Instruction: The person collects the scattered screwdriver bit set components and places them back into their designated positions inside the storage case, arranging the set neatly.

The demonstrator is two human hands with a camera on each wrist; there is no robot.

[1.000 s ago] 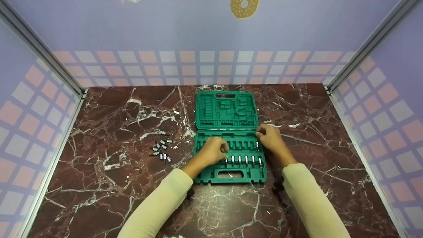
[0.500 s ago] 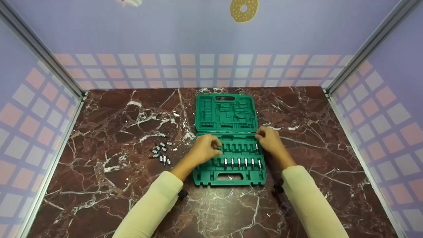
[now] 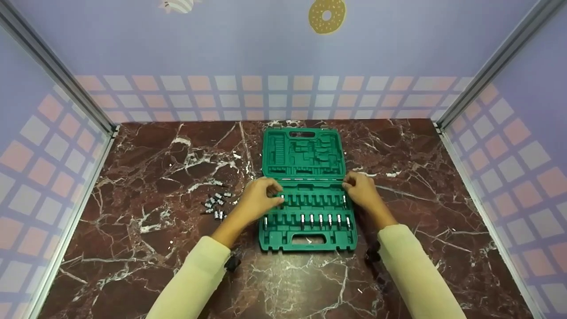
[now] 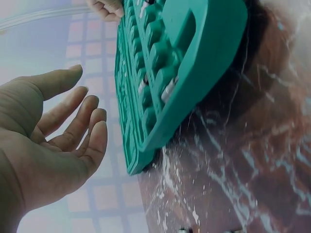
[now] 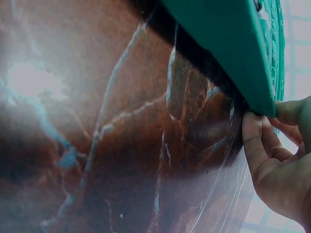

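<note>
A green socket case (image 3: 310, 237) lies unfolded on the table, its lid (image 3: 303, 153) at the back. Silver bit sockets (image 3: 320, 220) stand in its front row. The back row has one bit socket (image 3: 344, 200) at the right and another bit socket (image 3: 282, 200) at the left. Beside that left one is my left hand (image 3: 257, 200), its fingers loosely bent and apart with nothing between them in the left wrist view. My right hand (image 3: 361, 189) pinches the case's right edge near the hinge between thumb and fingers, as the right wrist view shows.
A loose pile of bit sockets (image 3: 216, 204) lies on the marbled table (image 3: 155, 257) left of the case. Patterned panels (image 3: 283, 53) rise at the back and both sides.
My left hand has moved left across the case, uncovering slots and the bit sockets at the left of both rows. My right hand stays at the case's edge. The head view has tilted slightly up.
</note>
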